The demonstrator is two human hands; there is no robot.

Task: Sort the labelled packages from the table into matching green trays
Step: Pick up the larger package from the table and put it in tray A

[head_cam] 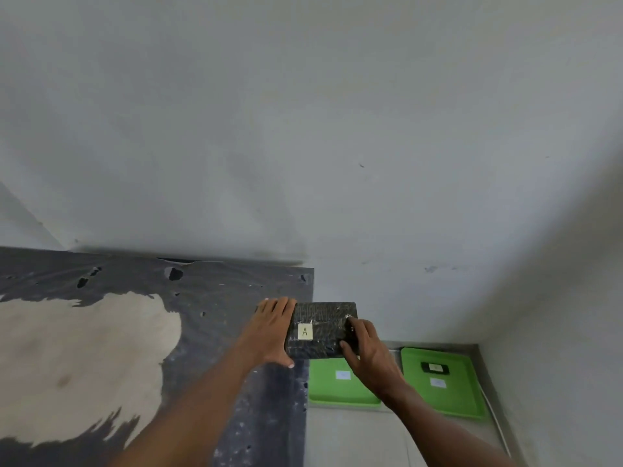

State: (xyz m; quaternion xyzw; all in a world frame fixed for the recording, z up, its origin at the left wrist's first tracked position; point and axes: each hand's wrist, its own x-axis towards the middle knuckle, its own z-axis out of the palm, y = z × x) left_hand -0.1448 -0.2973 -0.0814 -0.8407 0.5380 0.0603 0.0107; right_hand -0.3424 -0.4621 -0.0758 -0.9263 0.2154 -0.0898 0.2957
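Observation:
A black wrapped package (322,326) with a pale label reading "A" is held at the right edge of the worn dark table (236,332). My left hand (271,328) presses flat against its left side. My right hand (365,353) grips its right end. Below, on the floor, lie two green trays. The nearer tray (337,389) holds only a white label and is partly hidden by my right hand and the package. The right tray (451,399) carries a small black package (435,368) and a white label.
A plain white wall fills the upper view and meets another wall at the right, beside the right tray. The table top is dark with a large pale worn patch (84,358) at the left. Pale floor shows below the trays.

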